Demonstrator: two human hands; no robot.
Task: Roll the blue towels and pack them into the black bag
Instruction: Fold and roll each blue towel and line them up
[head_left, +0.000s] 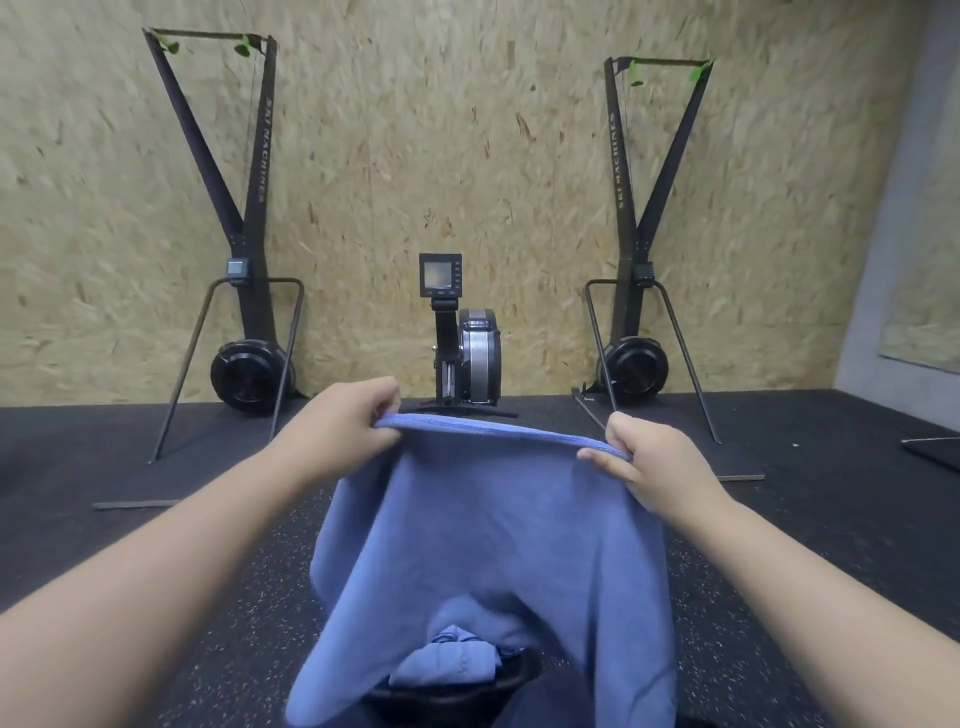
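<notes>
Two hands hold one blue towel (483, 545) spread by its top edge: left hand (337, 431) pinching the left corner, right hand (649, 462) pinching the right, cloth hanging slack toward the floor (208, 597). Beneath its lower edge, a second blue towel (447, 662) lies crumpled on a dark object, possibly the black bag; not certain. Risks, as judgement: the drooping lower hem may drag on the gritty floor, the slack middle may wrinkle and give a loose, lopsided roll, and a corner may slip from a light pinch. Legible writing: "SKI MACHINES" on the left ski machine (260, 156) and right ski machine (621, 161). Rower monitor (440, 275) unreadable.
</notes>
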